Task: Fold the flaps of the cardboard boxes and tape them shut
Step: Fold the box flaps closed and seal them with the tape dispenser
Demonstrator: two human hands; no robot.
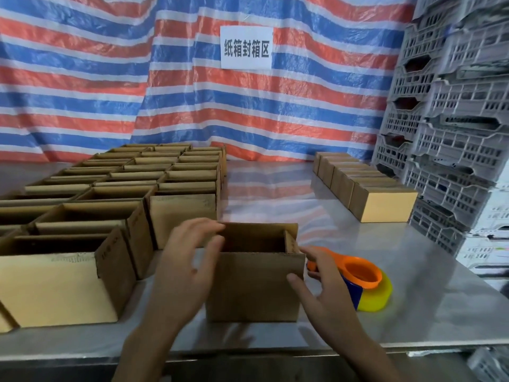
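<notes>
Cardboard box is standing open at 12 o'clock in front of the person, near the front edge of the table. Its long axis is running from 9 to 3 o'clock, and its far flap and right flap are pointing upward.

Both hands are flanking it. The left hand is sitting at the box's 9 o'clock, reaching toward the far-left corner of the rim. Its grip is apart, with fingers spread and relaxed, clamping nothing. Motion blur is hiding whether the fingertips are touching the cardboard. The right hand is hovering at the box's 4 o'clock by the near-right corner. Its grip is also apart, and the thumb is lying on or just off the front panel.

The box is therefore lying between the two grips, so the short end flaps look likely to be pushed inward first, each by the nearer hand.

The tape dispenser is resting at 3 o'clock, just beside the right hand, which is the nearer one for picking it up. Open boxes are crowding the table at 10 o'clock, and sealed boxes are lining up at 2 o'clock.
</notes>
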